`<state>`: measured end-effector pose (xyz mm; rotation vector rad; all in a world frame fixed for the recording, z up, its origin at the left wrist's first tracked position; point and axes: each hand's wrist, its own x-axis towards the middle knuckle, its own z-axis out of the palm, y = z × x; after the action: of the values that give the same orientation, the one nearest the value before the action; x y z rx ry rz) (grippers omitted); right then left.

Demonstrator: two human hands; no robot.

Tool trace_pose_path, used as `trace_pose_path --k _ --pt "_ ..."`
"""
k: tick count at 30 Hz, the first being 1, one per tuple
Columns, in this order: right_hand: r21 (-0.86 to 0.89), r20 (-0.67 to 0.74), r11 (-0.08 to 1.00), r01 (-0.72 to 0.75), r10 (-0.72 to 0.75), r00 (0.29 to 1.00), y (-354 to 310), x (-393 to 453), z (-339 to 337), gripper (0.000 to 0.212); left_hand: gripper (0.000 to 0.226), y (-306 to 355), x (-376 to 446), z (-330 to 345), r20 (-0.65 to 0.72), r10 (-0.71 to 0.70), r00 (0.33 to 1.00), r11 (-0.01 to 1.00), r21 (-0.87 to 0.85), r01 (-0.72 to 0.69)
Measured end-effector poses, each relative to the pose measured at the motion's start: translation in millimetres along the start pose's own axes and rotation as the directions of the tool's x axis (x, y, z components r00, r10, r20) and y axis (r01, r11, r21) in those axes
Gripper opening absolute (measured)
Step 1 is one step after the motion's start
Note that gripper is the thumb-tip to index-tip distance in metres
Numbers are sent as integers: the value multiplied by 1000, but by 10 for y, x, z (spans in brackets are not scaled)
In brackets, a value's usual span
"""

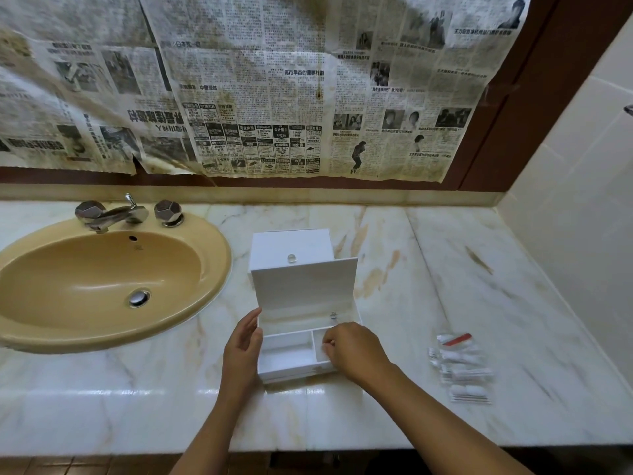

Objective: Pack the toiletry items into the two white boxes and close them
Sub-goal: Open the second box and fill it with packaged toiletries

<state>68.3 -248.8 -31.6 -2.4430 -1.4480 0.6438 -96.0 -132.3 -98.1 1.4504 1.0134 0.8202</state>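
- Front white box [291, 351] sits open on the counter [411, 423] between both hands.
- Left hand [241, 344], spread flat, touches its left side.
- Right hand [352, 347], fingers curled together, reaches into its right compartment.
- Toiletry items [459, 368] lie well right.

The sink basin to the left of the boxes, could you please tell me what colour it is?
The sink basin is a tan, mustard-beige colour, seen in the head view.
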Motion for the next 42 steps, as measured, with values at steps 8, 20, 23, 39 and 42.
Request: trace_pose_path --k 8,20,23,39,42 --pt "75 -302 997 33 -9 953 132 -47 -130 22 32 13 -11 2 8 -8 1000 1000 23 8" --pt "41 -634 950 -309 264 727 1195 -1 54 29 32 21 -17 2 5 -1 1000 1000 12 1" --pt "7 -619 903 -430 342 707 1397 -86 96 39 32 22 -22 4 2 3 1000 1000 13 -3" --pt "117 -521 797 -592 557 647 1581 -243 427 42 33 30 -29 14 -3 -8 1000 1000 -4 8" --pt "180 -492 813 -554 562 665 1413 -139 450 43 33 41 -38 23 0 -15 1000 1000 -6 15"
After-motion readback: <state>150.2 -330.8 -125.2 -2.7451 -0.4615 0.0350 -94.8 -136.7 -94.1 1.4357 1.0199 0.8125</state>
